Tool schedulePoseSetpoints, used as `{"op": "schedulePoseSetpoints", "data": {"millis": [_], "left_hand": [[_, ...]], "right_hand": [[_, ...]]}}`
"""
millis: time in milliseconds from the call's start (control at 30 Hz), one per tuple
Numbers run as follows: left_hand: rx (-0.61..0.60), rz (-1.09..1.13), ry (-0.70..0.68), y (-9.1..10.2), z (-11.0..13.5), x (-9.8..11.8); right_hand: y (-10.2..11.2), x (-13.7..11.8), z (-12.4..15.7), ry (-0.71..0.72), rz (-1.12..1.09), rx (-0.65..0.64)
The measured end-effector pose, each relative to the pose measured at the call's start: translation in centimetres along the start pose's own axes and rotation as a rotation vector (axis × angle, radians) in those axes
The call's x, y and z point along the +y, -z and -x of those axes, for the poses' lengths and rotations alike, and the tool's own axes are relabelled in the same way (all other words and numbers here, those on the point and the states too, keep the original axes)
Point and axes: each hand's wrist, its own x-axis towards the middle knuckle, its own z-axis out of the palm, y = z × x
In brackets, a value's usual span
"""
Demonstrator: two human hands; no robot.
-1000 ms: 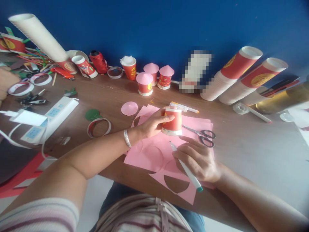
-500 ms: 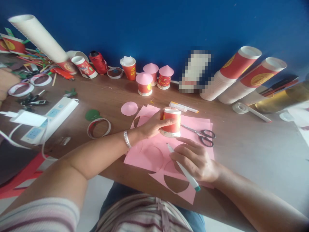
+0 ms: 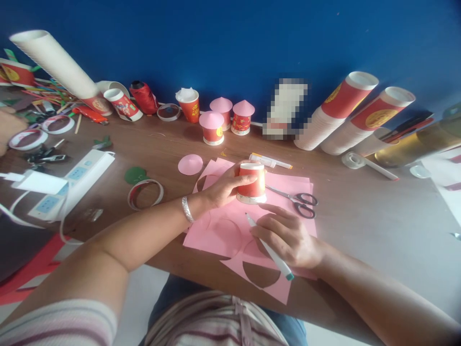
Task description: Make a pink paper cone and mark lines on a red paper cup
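baring more of its white top (image 3: 252, 166): red paper cup (image 3: 252, 189), mid-frame, clasped by left hand (image 3: 226, 189) — right hand (image 3: 290, 235) pinches white green-ended marker (image 3: 270, 251), tip (image 3: 247, 216) clear

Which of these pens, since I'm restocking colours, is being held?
The white pen with the teal end, held in the right hand; the orange-ended pen lies beyond the cup in the left hand.

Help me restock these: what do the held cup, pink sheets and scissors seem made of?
Held cup: probably coated paper; its red wall has a faint sheen.
Pink sheets: likely matte paper or card, thin-edged, with rounds cut out.
Scissors: slim grey blades suggest metal; smooth-looking black handles, probably plastic.
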Motion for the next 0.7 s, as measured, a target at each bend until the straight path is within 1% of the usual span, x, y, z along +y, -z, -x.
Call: {"op": "schedulePoseSetpoints", "data": {"millis": [267, 433, 600, 700], "left_hand": [[-0.068, -0.1, -0.029, 0.03, 0.09, 0.1], [0.012, -0.038, -0.004, 0.17, -0.02, -0.09], [0.006, 0.021, 0.017, -0.34, -0.14, 0.43], [0.022, 0.028, 0.019, -0.71, -0.05, 0.81]], "right_hand": [[-0.36, -0.01, 0.05, 0.021, -0.029, 0.041], [-0.42, 0.09, 0.32, 0.024, -0.013, 0.064], [-0.54, 0.09, 0.49, 0.009, 0.0, 0.076], [-0.54, 0.07, 0.49, 0.018, 0.003, 0.055]]}}
